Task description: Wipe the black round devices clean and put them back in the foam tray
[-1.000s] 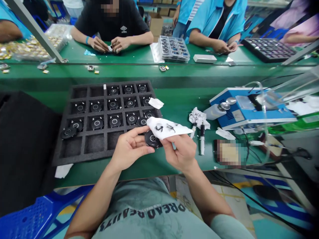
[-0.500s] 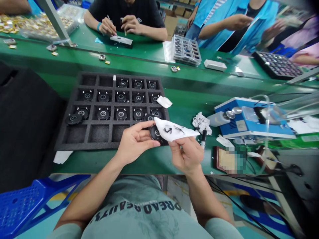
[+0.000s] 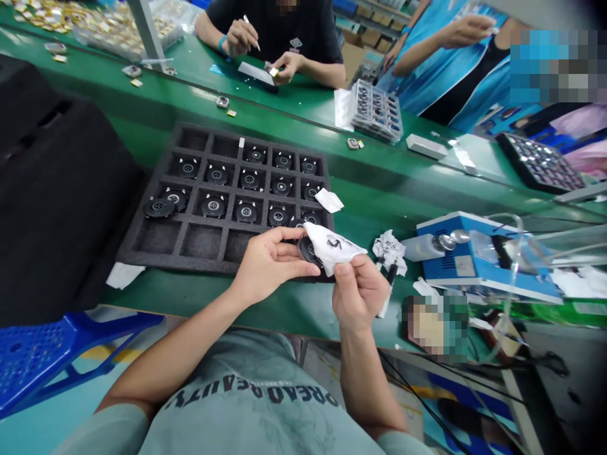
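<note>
My left hand (image 3: pixel 270 262) grips a black round watch case (image 3: pixel 309 251) by its edge, between thumb and fingers. In my right hand (image 3: pixel 359 291) is a white wipe (image 3: pixel 334 245) with black smudges, pinched at its right end. The wipe lies against the case and covers its right part. Both hands are over the front right of a dark foam tray (image 3: pixel 175 264). Similar black watch cases (image 3: pixel 214 205) sit in many of its compartments. One more case (image 3: pixel 159 208) rests across the tray's left side, overlapping its neighbour.
A crumpled stained wipe (image 3: pixel 389 251), a black marker-like tool (image 3: pixel 391 274) and a bottle (image 3: pixel 422 248) lie right of my hands. Beyond stands a blue machine (image 3: pixel 448 268). Black foam (image 3: pixel 57 189) rises at the left. Across the bench, a person in black (image 3: pixel 270 38) works on small parts.
The view has shifted, so the tray appears farther right. The wipe looks more bunched against the watch case. Across the bench, the person's pen hand has lifted off the white block.
</note>
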### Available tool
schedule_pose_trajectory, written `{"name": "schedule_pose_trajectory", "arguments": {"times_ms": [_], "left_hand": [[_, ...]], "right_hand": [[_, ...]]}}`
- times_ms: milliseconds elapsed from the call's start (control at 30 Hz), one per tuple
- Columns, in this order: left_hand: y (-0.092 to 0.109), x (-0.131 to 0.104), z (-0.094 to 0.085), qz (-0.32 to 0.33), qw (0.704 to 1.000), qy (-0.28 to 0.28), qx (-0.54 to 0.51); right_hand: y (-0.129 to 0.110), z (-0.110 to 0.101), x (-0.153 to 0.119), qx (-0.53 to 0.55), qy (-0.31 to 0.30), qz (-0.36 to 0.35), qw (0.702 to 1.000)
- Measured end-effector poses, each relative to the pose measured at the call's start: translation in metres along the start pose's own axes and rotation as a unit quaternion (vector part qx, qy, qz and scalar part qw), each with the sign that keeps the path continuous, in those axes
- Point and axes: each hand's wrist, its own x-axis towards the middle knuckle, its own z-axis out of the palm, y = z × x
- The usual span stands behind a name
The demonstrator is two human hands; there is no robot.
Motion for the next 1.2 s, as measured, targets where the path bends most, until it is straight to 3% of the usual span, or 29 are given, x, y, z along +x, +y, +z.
{"name": "schedule_pose_trajectory", "arguments": {"times_ms": [267,433,600,800,1000,1100,1200], "left_hand": [[-0.002,0.001,0.003,0.005,1.000,0.008,0.023],[0.001,0.001,0.004,-0.012,0.999,-0.016,0.044],[0.005,0.000,0.000,0.001,0.999,0.012,0.036],[0.007,-0.002,-0.002,0.031,0.999,0.012,0.044],[0.004,-0.003,-0.001,0.052,0.997,0.013,0.051],[0.000,-0.004,0.000,0.065,0.996,0.015,0.067],[-0.003,-0.004,0.001,0.070,0.994,0.014,0.082]], "right_hand": [[-0.008,0.017,0.003,0.099,0.013,0.050,0.994],[-0.020,0.030,0.018,0.224,0.061,0.137,0.963],[-0.027,0.020,0.039,0.276,0.112,0.174,0.939],[-0.025,0.014,0.033,0.215,0.165,0.089,0.958],[-0.023,0.019,0.011,0.028,0.113,0.003,0.993],[-0.023,0.018,0.007,-0.081,0.097,-0.054,0.990],[-0.023,0.018,0.008,-0.117,0.073,-0.074,0.988]]}}
